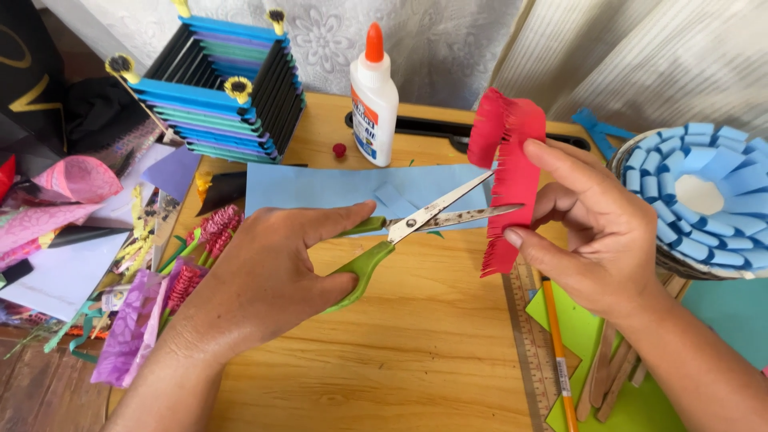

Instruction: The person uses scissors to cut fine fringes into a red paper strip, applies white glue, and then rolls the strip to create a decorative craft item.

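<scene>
Between my right hand's pinching fingertips, the red paper strip hangs taut; my left hand, closed around green scissors, should keep cuts parallel, seemingly stopping short of the uncut edge.

One scissors, one red paper strip, one glue bottle, one blue sheet, one pencil, one ruler, two hands.
</scene>
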